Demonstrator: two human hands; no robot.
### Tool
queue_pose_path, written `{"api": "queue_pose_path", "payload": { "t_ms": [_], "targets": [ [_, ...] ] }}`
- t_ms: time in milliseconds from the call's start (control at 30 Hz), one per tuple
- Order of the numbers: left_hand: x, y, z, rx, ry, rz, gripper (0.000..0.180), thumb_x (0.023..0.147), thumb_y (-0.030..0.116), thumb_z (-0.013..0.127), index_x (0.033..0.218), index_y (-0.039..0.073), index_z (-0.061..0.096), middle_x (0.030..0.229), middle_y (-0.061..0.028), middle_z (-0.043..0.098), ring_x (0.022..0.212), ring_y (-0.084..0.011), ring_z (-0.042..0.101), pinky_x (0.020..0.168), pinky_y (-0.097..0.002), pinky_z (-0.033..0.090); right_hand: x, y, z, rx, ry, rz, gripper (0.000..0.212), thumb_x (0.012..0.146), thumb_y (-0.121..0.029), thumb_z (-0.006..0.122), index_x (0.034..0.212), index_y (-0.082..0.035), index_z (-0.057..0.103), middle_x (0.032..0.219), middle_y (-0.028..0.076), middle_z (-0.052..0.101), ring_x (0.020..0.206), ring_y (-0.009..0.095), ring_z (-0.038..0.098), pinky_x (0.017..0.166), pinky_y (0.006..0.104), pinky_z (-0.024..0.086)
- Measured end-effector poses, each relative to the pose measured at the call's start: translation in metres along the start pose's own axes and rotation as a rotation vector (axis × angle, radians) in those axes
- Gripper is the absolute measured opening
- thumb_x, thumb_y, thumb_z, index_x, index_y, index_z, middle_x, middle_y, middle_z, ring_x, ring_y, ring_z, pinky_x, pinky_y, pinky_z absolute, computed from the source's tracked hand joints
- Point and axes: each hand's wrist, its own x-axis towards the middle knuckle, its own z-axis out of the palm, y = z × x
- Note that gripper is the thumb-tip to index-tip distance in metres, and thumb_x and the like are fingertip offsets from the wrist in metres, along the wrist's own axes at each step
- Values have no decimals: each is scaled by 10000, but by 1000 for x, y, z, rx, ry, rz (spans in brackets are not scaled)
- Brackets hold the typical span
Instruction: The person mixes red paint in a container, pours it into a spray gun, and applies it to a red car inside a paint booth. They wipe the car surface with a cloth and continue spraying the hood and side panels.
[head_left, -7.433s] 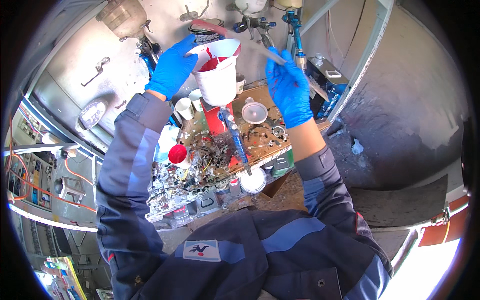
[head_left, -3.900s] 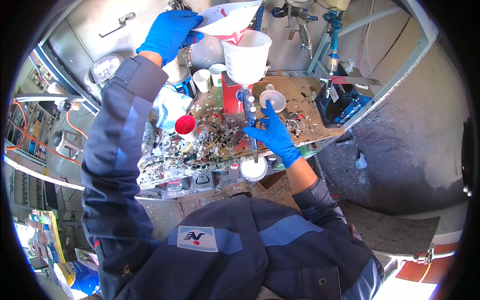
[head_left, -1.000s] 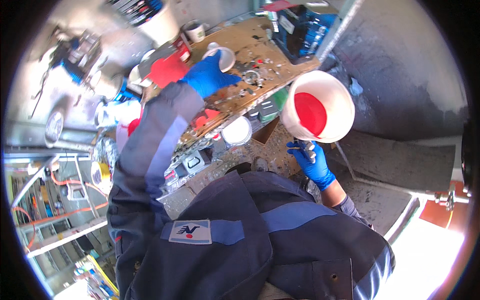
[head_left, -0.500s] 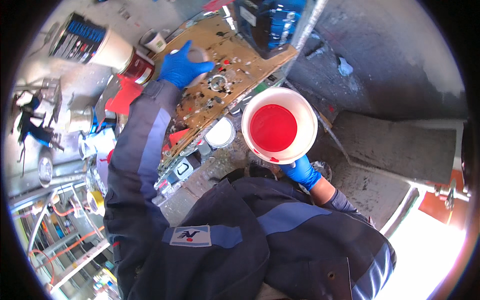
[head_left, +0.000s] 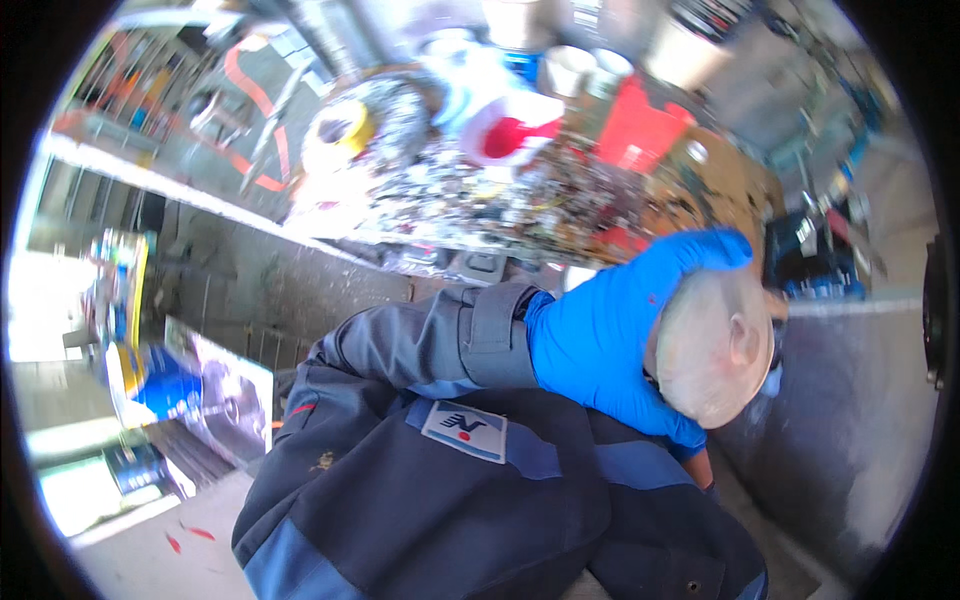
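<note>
My left hand (head_left: 610, 330), in a blue glove, reaches across my front with its fingers and thumb spread around the rim of a round, cloudy whitish lid (head_left: 705, 350). The lid faces me, tilted, and has a small raised bump. Of my right hand, only a bare bit of wrist (head_left: 699, 468) shows below the left glove. Its fingers are hidden behind the lid and the left hand. The white tub of red paint is not visible; whether it is behind the lid, I cannot tell.
A paint-spattered bench (head_left: 735, 170) runs across the far side. On it stand a white container with red paint (head_left: 505, 135), a red sheet (head_left: 640, 125), pale cups (head_left: 568, 72) and a roll of yellow tape (head_left: 343, 130). A grey wall (head_left: 840, 400) rises at right.
My view has swung left. My left hand has come off the bench with the whitish lid and moved in front of my right hand. The tub of red paint has dropped from sight.
</note>
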Motion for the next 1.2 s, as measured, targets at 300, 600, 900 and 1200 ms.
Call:
{"api": "queue_pose_path", "payload": {
  "t_ms": [300, 600, 900, 1200],
  "targets": [
    [-130, 140, -161, 907, -42, -305, 1056, 607, 608, 774, 1443, 97, 381, 1309, -290, 456, 1080, -443, 531, 881, -496, 468, 92, -92, 197, -121, -415, -346, 413, 851, -53, 624, 1256, -22, 549, 984, 98, 584, 907, 166, 569, 776, 314, 473],
    [-238, 243, -240, 1355, 742, -933, 942, 652, 455, 814, 1351, -40, 423, 1228, -278, 522, 1055, -448, 564, 878, -482, 497, 88, -193, 430, 119, -1120, -501, 455, 858, -35, 591, 1306, -27, 514, 880, 70, 557, 804, 109, 544, 700, 271, 465],
    [-328, 321, -310, 1567, 827, -1051, 917, 639, 342, 845, 1382, 5, 426, 1333, -227, 487, 1203, -415, 501, 1000, -447, 429, 92, -283, 618, 193, -1843, -324, 627, 888, -83, 523, 1489, -120, 349, 1049, 90, 645, 913, 167, 615, 828, 306, 489],
    [-391, 376, -315, 1641, 1409, -1405, 1233, 535, 495, 896, 1472, 2, 264, 1402, -292, 386, 1278, -475, 405, 1029, -495, 401, 10, -356, 773, 479, -2154, -749, 740, 791, 22, 480, 1502, -121, 334, 1025, 58, 643, 724, 98, 526, 765, 246, 457]
  ]
}}
